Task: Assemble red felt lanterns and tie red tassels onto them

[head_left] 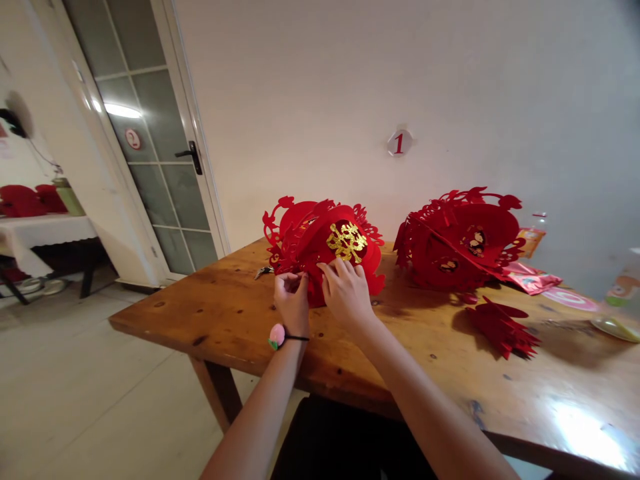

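Observation:
A red cut-out lantern (pixel 310 227) with a gold glitter ornament (pixel 347 241) on its front stands on the wooden table before me. My left hand (pixel 291 297) is at its lower left edge, thumb and fingers pinched on the red lantern. Beside it my right hand (pixel 346 288) rests against the lantern's lower front, just under the gold ornament, with the fingers bent and closed at the edge. What lies between the fingertips is too small to make out. Around my left wrist sits a black band with a pink charm (pixel 277 335).
To the right stands a second red lantern (pixel 463 243). Near it lie red cut-out pieces (pixel 505 327), a red packet (pixel 533 277) and a bottle (pixel 533 233). A clear container (pixel 625 290) is at the far right. The wooden table (pixel 225 313) ends on the left; a door (pixel 165 147) is beyond.

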The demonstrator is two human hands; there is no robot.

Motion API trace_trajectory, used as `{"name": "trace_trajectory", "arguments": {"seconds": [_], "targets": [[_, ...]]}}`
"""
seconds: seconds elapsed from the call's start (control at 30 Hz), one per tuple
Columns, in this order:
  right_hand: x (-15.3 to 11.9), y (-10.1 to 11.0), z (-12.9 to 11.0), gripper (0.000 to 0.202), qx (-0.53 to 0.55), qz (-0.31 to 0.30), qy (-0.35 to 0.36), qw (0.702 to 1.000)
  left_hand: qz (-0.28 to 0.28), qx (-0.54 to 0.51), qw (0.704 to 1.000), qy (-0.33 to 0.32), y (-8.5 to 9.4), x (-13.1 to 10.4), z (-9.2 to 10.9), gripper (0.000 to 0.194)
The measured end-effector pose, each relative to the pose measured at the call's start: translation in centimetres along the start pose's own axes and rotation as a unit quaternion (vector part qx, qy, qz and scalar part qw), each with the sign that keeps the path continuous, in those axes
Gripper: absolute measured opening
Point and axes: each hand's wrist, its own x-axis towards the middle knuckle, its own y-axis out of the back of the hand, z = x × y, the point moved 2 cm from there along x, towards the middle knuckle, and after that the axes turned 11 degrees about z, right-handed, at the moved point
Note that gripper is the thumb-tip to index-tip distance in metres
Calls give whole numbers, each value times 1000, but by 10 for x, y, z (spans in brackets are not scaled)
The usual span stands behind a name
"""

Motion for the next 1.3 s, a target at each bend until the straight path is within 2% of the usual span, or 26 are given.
{"name": "trace_trajectory", "arguments": {"seconds": [0.13, 0.3, 0.4, 0.7, 1.0, 1.3], "targets": [[1, -2, -2, 31, -14, -4, -3, 1000, -17, -8, 1000, 5, -1, -2, 2, 21], [4, -8, 3, 21, 21, 6, -77, 997, -46, -22, 999, 19, -4, -5, 3, 24], [7, -10, 5, 16, 34, 10, -98, 995, -50, -23, 998, 24, -4, -5, 1, 25], [24, -16, 5, 16, 12, -5, -76, 997, 0, 16, 1000, 8, -1, 2, -8, 21], [18, -21, 10, 12, 36, 13, -99, 994, -34, 72, 996, -27, -11, -4, -9, 26], [14, -24, 14, 11, 49, 24, -109, 993, -26, 165, 984, -60, -10, -3, -9, 24]]}}
